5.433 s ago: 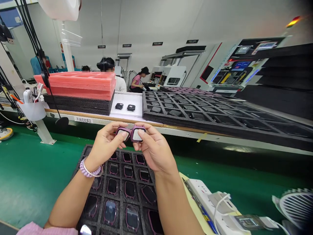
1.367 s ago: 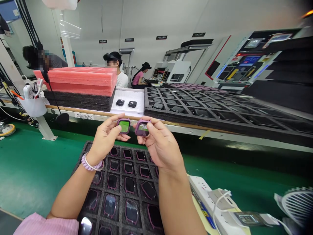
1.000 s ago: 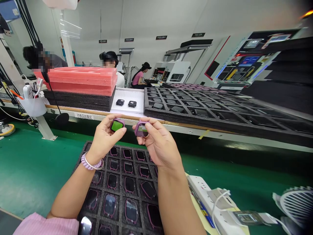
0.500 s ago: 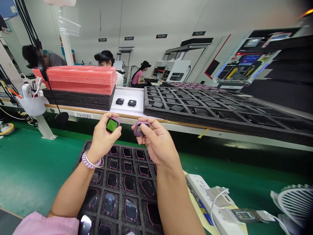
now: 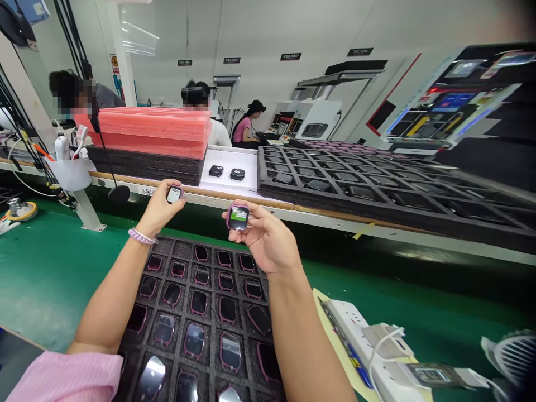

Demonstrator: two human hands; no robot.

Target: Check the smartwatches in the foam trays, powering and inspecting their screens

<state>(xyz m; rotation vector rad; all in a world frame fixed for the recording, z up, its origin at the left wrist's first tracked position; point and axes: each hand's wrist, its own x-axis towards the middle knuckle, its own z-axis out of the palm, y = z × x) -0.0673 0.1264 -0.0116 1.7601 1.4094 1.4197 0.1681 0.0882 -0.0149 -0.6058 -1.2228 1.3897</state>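
Observation:
My left hand (image 5: pixel 161 206) is closed on a smartwatch case (image 5: pixel 175 194), purple-edged and without a strap, its screen lit pale. In my right hand (image 5: pixel 268 231) is a second purple smartwatch case (image 5: pixel 238 217), pinched by its edge, with green and white on the screen. Both hands are raised in front of the shelf edge, apart from each other. Below them lies a black foam tray (image 5: pixel 167 248) whose cells hold several similar purple watch cases with dark screens. My right forearm hides part of the tray's right side.
On the shelf stand pink foam trays (image 5: pixel 154 134), a white tray (image 5: pixel 226 181) with two black pieces, and a wide black foam tray (image 5: pixel 310 194). A power strip (image 5: pixel 355 329) lies at right, a holder cup (image 5: pixel 71 173) at left. Several people sit beyond.
My left hand has moved left, away from my right, and its watch's screen went from green to pale. The right watch now faces me, its screen uncovered by the thumb. The view has shifted slightly.

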